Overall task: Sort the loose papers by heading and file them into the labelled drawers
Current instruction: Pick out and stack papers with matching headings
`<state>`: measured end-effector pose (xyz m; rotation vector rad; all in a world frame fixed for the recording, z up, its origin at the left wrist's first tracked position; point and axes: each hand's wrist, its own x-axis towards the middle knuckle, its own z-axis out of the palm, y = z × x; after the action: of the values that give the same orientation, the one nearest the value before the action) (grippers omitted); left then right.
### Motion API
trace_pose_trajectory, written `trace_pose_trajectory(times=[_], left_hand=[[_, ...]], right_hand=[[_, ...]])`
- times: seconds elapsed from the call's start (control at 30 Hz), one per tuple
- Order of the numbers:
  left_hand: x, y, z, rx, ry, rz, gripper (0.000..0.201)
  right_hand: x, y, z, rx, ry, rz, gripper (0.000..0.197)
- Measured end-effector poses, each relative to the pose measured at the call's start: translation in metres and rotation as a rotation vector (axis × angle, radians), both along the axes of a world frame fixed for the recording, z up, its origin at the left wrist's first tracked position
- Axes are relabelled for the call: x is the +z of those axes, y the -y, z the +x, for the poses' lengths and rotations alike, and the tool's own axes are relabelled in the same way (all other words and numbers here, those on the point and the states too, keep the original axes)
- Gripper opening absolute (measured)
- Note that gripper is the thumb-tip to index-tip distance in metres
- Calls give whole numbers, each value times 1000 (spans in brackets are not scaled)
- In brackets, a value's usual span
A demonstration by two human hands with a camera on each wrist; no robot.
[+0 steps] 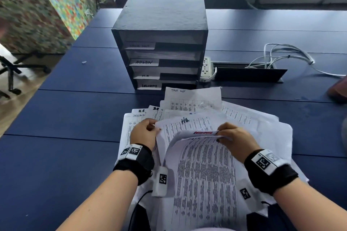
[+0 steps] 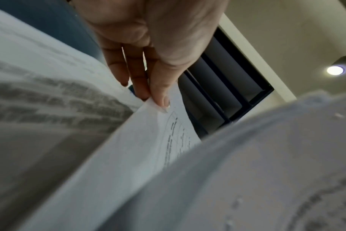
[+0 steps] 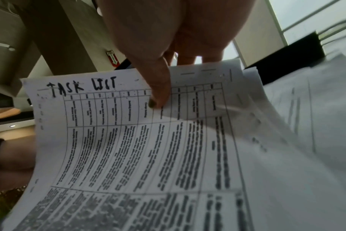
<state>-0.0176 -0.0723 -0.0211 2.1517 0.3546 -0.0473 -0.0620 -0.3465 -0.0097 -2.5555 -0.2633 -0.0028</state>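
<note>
A black drawer unit (image 1: 159, 43) stands on the blue table (image 1: 65, 110), its slots labelled ADMIN, H.R and SECURITY; the top label is too blurred to read. Before it lies a loose pile of printed papers (image 1: 253, 124). My left hand (image 1: 153, 126) pinches the left corner of a sheet headed HR (image 1: 185, 121); in the left wrist view the thumb and fingers (image 2: 158, 96) nip that corner. My right hand (image 1: 220, 134) grips the top edge of a curled sheet (image 1: 202, 174), which the right wrist view shows headed TASK LIST (image 3: 109, 140), thumb (image 3: 158, 93) on its face.
Another TASK LIST sheet (image 1: 193, 97) and a SECURITY sheet (image 1: 129, 125) lie in the pile. A power strip (image 1: 206, 69), a cable tray (image 1: 249, 74) and white cables (image 1: 281, 56) sit right of the drawers. Another person's hand (image 1: 338, 90) shows at the right edge. Chairs stand behind the table.
</note>
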Motion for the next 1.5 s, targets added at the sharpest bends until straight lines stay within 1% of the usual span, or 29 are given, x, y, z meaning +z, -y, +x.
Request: trace_pose_trajectory(times=[0.07, 0.13, 0.23, 0.27, 0.33, 0.43, 0.5, 0.57, 0.63, 0.67, 0.73, 0.77, 0.87, 0.97, 1.03, 1.17, 1.23, 1.33, 1.37, 1.43, 1.5], left_hand=[[7, -3, 7, 36, 34, -22, 12], [12, -3, 14, 47, 42, -85, 10], [17, 6, 15, -36, -7, -132, 15], [18, 12, 12, -73, -40, -180, 17], [21, 24, 4, -130, -99, -299, 20], [23, 31, -7, -221, -125, -332, 25], [23, 29, -12, -280, -144, -354, 26], [23, 25, -15, -276, -164, -388, 30], [21, 20, -14, -225, -133, -359, 37], [19, 18, -12, -193, -103, -304, 38], [14, 14, -8, -110, -71, -186, 37], [10, 13, -6, -71, -83, -161, 35], [1, 13, -4, -66, -123, -162, 37], [-1, 15, -4, -57, -81, -210, 40], [4, 18, -4, -80, -61, -207, 38], [8, 30, -14, -194, -108, -218, 16], [6, 36, -21, -200, -134, -246, 17], [8, 44, -29, -228, -170, -347, 26], [8, 44, -29, -257, -163, -351, 26], [11, 42, -29, -333, -174, -350, 22], [14, 40, -27, -396, -204, -350, 25]], right_hand=[[8, 5, 6, 2, 83, 7, 13], [16, 8, 13, 21, 124, -13, 14], [20, 7, 21, 64, 146, -19, 16], [20, 3, 22, 74, 142, -36, 15], [20, -4, 18, 76, 60, -92, 12], [15, -9, 7, 67, -110, -161, 17], [11, -8, 3, 64, -128, -175, 16], [8, -5, 3, 52, -117, -174, 16], [7, -4, 5, 34, -123, -163, 16], [7, -4, 6, 33, -121, -167, 15], [5, -5, 5, 45, -112, -174, 14], [3, -5, 3, 51, -116, -172, 13], [-2, -3, 1, 47, -126, -138, 11], [1, 0, 3, 3, -103, -78, 11], [3, 2, 5, -16, -69, -66, 9], [8, 4, 9, -34, 4, -22, 7], [12, 6, 11, -53, 42, -3, 7], [13, 10, 12, -68, 71, 8, 7], [12, 11, 11, -58, 55, -2, 8], [11, 11, 5, -27, -40, -33, 14], [10, 12, 1, -11, -118, -61, 19]])
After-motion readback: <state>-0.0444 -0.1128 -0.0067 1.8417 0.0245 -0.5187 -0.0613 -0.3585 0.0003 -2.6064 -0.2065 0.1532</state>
